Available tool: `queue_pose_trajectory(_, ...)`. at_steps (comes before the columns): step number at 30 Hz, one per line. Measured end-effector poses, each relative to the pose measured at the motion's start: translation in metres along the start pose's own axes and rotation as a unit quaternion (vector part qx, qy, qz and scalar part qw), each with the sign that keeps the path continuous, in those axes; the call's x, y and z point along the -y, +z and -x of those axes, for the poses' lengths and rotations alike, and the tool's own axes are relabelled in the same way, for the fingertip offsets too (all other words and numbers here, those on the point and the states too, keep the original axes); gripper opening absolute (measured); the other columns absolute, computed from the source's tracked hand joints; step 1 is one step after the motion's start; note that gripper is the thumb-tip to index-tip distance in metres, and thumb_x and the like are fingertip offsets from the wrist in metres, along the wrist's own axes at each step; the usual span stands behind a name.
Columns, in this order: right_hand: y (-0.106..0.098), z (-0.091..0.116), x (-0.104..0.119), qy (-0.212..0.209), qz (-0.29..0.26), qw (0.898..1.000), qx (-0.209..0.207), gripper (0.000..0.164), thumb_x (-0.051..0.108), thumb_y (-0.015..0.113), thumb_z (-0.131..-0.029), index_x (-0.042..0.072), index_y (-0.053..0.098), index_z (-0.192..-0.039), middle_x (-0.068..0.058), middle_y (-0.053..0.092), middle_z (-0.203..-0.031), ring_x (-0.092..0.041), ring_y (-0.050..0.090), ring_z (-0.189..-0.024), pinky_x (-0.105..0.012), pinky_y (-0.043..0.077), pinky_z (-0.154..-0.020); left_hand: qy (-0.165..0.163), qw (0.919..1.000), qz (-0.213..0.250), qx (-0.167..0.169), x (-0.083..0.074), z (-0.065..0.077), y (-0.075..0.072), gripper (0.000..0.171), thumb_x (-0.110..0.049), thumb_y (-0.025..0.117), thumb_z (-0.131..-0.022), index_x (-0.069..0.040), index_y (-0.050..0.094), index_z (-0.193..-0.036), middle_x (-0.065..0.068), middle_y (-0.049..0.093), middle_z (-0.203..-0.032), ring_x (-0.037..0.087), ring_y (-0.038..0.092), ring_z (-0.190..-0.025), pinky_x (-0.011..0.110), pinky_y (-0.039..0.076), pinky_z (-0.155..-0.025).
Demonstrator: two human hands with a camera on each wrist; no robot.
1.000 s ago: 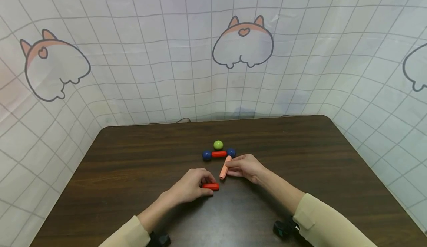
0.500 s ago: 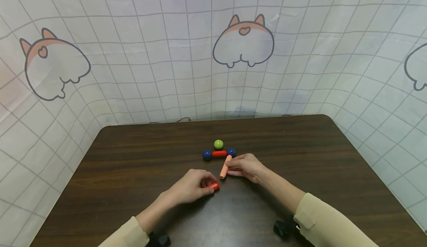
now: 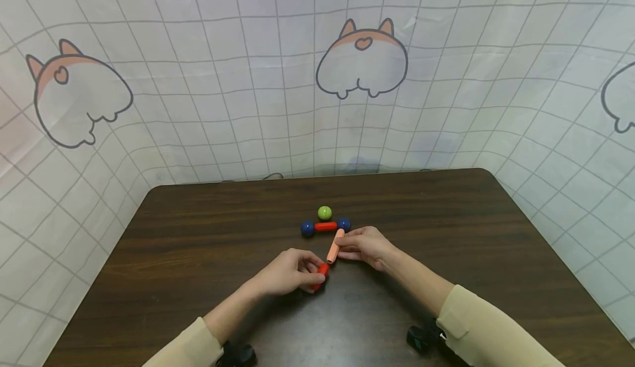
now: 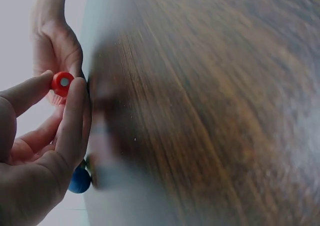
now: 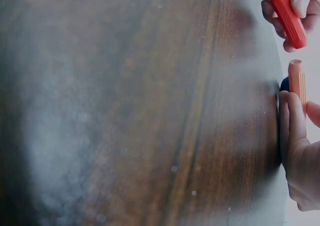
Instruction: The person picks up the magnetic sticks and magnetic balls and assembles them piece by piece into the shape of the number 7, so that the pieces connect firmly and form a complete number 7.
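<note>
While a cartoon animal print point(image 3: 81, 100) hangs way over on the left of the white grid cloth point(image 3: 223, 80), everything being handled is around the middle of the dark wood table point(image 3: 208, 246). First up is the left hand point(image 3: 290, 272), pinching a red stick point(image 3: 323, 270) between thumb and fingers. That stick slants, far end tipped to the right, and the left wrist cam shows a pale grey dot on one end. Farther back, a blue ball point(image 3: 308, 228) sits at the left end of a red bar point(image 3: 326, 226), with a green ball point(image 3: 324, 212) just behind the bar. Then comes a peach stick point(image 3: 335, 247), slanted much the same way, near end close to the red stick but with a gap between them. A second blue ball point(image 3: 343, 224) is at the bar's right end, right by the peach stick's far end; can't tell if they touch. Last is the right hand point(image 3: 367, 247), gripping that peach stick with thumb and fingers.
</note>
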State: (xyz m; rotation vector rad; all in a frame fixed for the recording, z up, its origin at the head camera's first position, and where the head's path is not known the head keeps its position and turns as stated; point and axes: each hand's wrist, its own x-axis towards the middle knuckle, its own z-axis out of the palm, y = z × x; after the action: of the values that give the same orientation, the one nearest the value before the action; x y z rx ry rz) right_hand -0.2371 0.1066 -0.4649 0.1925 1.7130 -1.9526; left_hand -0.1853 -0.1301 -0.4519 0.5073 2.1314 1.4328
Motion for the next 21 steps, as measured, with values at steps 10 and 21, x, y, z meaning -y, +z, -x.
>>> queue_pose_trajectory(10, 0.0003, -0.0010, -0.0003, 0.002, -0.002, 1.000, 0.000, 0.038, 0.000, 0.069, -0.097, -0.017, 0.055, -0.128, -0.017, 0.070, -0.102, -0.020, 0.072, -0.088, -0.032, 0.058, -0.082, -0.026, 0.9954, 0.091, 0.013, 0.0028, -0.0052, 0.0042, 0.032, -0.006, 0.071, -0.098, 0.010, 0.062, -0.124, 0.013, 0.064, -0.099, 0.020, 0.069, -0.081, 0.039, 0.060, -0.075)
queue_pose_trajectory(21, -0.0008, -0.0029, -0.0018, 0.000, 0.000, 1.000, 0.002, 0.041, 0.001, 0.069, -0.097, -0.018, 0.054, -0.129, -0.018, 0.069, -0.105, -0.020, 0.072, -0.090, -0.032, 0.058, -0.083, -0.031, 0.9942, 0.103, 0.007, 0.0051, -0.0073, 0.0043, 0.031, -0.005, 0.070, -0.098, 0.010, 0.062, -0.124, 0.014, 0.063, -0.099, 0.019, 0.069, -0.082, 0.038, 0.060, -0.076)
